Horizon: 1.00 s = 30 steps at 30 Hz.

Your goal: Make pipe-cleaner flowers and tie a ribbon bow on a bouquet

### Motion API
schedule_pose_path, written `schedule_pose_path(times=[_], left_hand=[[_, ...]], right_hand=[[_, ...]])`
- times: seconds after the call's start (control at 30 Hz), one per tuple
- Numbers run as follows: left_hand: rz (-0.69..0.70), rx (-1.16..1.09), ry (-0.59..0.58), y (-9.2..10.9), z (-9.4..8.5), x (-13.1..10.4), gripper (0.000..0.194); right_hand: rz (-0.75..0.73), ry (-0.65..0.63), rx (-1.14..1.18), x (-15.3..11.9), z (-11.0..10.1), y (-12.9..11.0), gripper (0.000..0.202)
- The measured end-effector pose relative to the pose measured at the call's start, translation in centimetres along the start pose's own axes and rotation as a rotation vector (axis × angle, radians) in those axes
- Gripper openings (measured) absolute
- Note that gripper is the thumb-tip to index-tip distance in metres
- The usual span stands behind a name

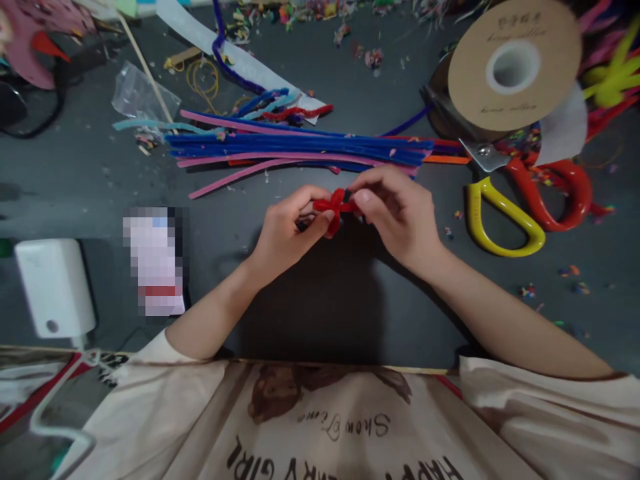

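Observation:
A small red pipe-cleaner flower [337, 205] with looped petals is held between my two hands, above the dark table. My left hand [295, 220] pinches its left side between thumb and fingers. On the other side, the thumb and forefinger of my right hand [400, 210] close on a red petal or end; a small dark bit shows by those fingertips. Just beyond the hands lies a bundle of blue and pink pipe cleaners [300, 145], with a few red and orange ones at its right end.
Scissors [505, 193] with red and yellow handles lie to the right, below a cardboard ribbon spool [467, 73]. At left are a phone [156, 260] with a blurred screen and a white power bank [56, 287] with a cable. Colourful scraps [530, 291] dot the dark table [220, 233].

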<state>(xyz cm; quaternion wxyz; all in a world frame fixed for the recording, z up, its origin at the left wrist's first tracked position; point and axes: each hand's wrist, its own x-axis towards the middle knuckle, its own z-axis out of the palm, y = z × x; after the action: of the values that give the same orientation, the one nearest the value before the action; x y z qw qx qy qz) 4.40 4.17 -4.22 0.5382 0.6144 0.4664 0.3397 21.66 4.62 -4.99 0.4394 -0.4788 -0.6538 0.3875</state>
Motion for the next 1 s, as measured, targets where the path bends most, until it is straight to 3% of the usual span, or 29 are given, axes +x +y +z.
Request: schedule_pose_path(times=[0.1, 0.2, 0.37, 0.53, 0.63, 1.0], left_hand=[[0.006, -0.009, -0.018, -0.2, -0.1, 0.0, 0.016], [0.021, 0.002, -0.019, -0.4, -0.1, 0.0, 0.019], [0.031, 0.012, -0.001, -0.3, -0.1, 0.1, 0.02], [-0.015, -0.029, 0.0, -0.2, -0.1, 0.2, 0.028], [-0.016, -0.027, -0.005, -0.3, 0.0, 0.2, 0.03], [-0.018, -0.098, 0.045, -0.1, -0.1, 0.0, 0.027]], right_hand=[[0.009, -0.04, 0.004, -0.3, 0.2, 0.1, 0.022], [0.051, 0.032, 0.072, 0.5, -0.2, 1.2, 0.022], [-0.038, 0.033, 0.035, 1.7, -0.7, 2.4, 0.02], [0.023, 0.051, 0.047, 0.8, -0.1, 0.8, 0.023], [0.124, -0.031, 0.129, 0.1, 0.4, -0.1, 0.027], [0.084, -0.113, 0.115, 0.2, 0.1, -0.1, 0.024]])
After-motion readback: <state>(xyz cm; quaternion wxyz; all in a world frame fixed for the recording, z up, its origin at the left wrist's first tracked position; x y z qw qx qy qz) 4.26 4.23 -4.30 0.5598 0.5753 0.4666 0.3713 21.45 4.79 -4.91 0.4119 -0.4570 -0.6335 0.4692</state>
